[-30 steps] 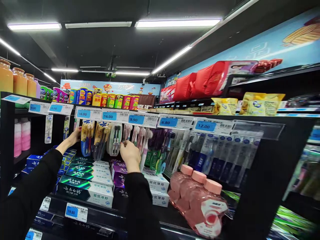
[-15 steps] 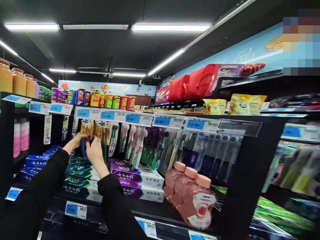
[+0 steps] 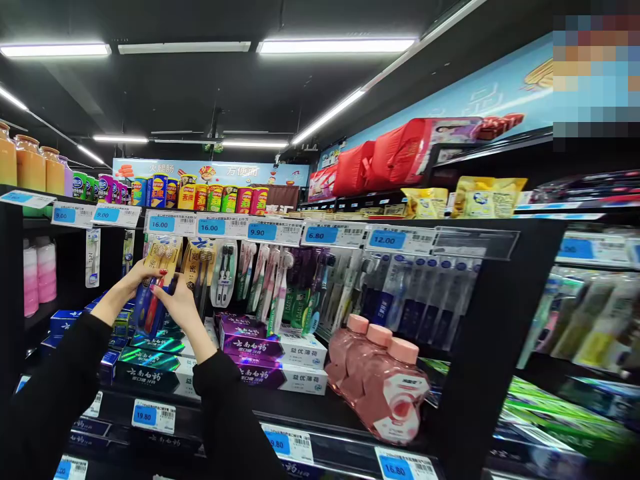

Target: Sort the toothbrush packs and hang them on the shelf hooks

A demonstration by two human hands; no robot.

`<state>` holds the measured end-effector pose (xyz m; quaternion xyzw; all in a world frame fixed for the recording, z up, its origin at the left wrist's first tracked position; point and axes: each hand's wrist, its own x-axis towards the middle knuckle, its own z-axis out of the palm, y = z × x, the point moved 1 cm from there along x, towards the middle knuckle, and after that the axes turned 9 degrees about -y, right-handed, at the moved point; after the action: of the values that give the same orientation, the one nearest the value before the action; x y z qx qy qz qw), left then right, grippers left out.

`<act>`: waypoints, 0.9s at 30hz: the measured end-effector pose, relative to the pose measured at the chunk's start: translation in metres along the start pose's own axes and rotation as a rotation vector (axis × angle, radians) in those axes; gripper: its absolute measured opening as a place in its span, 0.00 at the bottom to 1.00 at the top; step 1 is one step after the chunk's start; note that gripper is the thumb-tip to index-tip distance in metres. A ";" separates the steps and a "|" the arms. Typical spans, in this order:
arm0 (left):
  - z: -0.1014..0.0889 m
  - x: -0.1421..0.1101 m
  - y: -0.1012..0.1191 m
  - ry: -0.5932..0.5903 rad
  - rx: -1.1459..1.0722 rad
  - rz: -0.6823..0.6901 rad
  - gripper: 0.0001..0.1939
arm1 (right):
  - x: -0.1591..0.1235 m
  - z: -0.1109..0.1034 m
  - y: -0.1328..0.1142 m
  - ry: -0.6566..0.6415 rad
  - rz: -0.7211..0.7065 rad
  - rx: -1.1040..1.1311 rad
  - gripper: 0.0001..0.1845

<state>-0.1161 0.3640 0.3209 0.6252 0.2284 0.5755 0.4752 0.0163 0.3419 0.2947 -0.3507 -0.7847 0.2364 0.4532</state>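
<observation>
Both my hands are raised to a hanging toothbrush pack point(image 3: 156, 280) with a gold top and blue lower part, at the left end of the toothbrush row. My left hand point(image 3: 131, 279) grips the pack's left edge, fingers curled round it. My right hand point(image 3: 178, 303) pinches its right edge from the front. The pack is tilted and pulled a little off the row. More toothbrush packs point(image 3: 225, 273) hang just to its right under blue price tags point(image 3: 173, 224).
Stacked toothpaste boxes point(image 3: 150, 363) lie under my hands, purple ones point(image 3: 260, 340) to the right. Pink mouthwash bottles point(image 3: 385, 373) stand at the shelf's front right. Crisp tubes point(image 3: 200, 198) and orange bottles point(image 3: 30, 167) top the shelf. A black shelf upright point(image 3: 500, 320) stands right.
My right hand left the clear toothbrush case and moved left onto the gold and blue pack, joining the left hand. The pack has since tilted and come down a little.
</observation>
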 end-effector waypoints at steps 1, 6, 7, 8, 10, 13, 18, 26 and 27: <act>0.005 -0.007 0.004 0.022 0.001 0.014 0.22 | -0.006 0.002 -0.006 0.000 -0.012 0.021 0.24; 0.029 -0.037 0.023 0.098 -0.005 0.040 0.23 | -0.032 0.008 -0.031 0.098 -0.090 0.245 0.20; 0.034 -0.041 0.026 0.101 -0.008 0.041 0.22 | -0.036 0.008 -0.035 0.117 -0.098 0.282 0.19; 0.039 -0.044 0.030 0.102 -0.008 0.044 0.22 | -0.039 0.008 -0.038 0.128 -0.105 0.301 0.18; 0.048 -0.051 0.035 0.101 -0.013 0.051 0.20 | -0.046 0.008 -0.044 0.140 -0.114 0.312 0.16; 0.059 -0.060 0.041 0.097 -0.034 0.059 0.19 | -0.053 0.007 -0.052 0.159 -0.119 0.316 0.16; 0.068 -0.070 0.046 0.069 -0.091 0.070 0.20 | -0.060 0.003 -0.061 0.185 -0.111 0.288 0.15; 0.075 -0.081 0.043 0.101 -0.153 0.094 0.22 | -0.073 -0.005 -0.068 0.175 -0.155 0.258 0.18; 0.077 -0.080 0.043 0.105 -0.157 0.105 0.22 | -0.073 -0.007 -0.068 0.177 -0.167 0.256 0.19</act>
<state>-0.0745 0.2527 0.3263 0.5661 0.1739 0.6479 0.4792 0.0244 0.2423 0.3051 -0.2432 -0.7318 0.2640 0.5793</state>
